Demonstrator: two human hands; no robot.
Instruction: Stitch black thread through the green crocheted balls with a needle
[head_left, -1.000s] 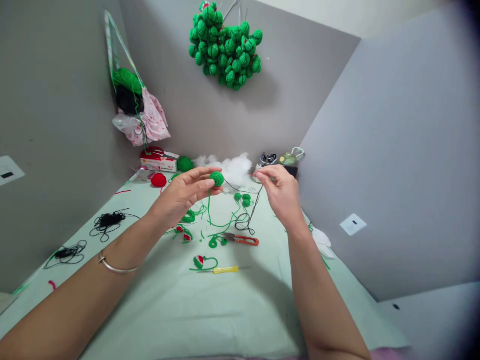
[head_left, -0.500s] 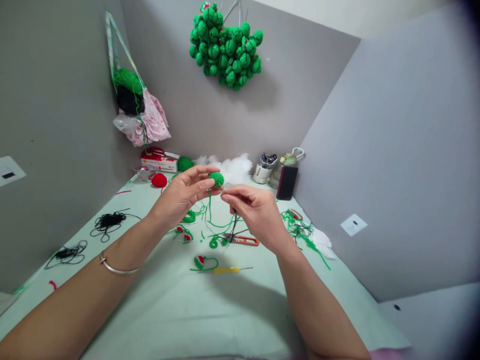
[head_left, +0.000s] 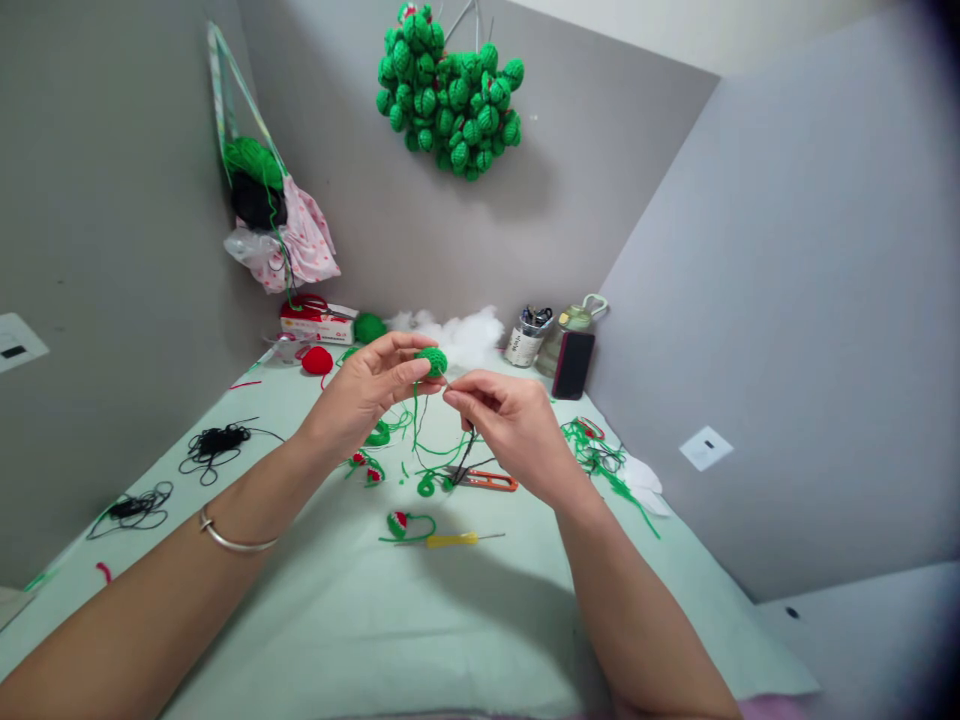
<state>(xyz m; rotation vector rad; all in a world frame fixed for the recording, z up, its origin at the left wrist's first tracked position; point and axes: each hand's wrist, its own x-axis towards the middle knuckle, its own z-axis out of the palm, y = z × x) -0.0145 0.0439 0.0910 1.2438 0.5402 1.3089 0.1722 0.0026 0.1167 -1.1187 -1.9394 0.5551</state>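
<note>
My left hand (head_left: 367, 388) pinches a small green crocheted ball (head_left: 433, 361) between thumb and fingertips, held above the pale green table (head_left: 315, 600). A green yarn tail hangs down from the ball. My right hand (head_left: 510, 425) is closed in a pinch right beside the ball, holding a thin needle with black thread (head_left: 466, 452) that trails down toward the table. Both hands are raised over the middle of the table.
Orange snips (head_left: 484, 480), a yellow-handled crochet hook (head_left: 450, 540) and small red-green crocheted pieces (head_left: 397, 523) lie below the hands. Black yarn tangles (head_left: 214, 440) lie left. A phone (head_left: 574, 365), jar (head_left: 525, 340), stuffing (head_left: 457, 335) and a hanging bunch of green balls (head_left: 450, 90) are at the back.
My right hand came in from the right, where it had pulled the black thread out, back to the green ball. The left hand has held the ball still.
</note>
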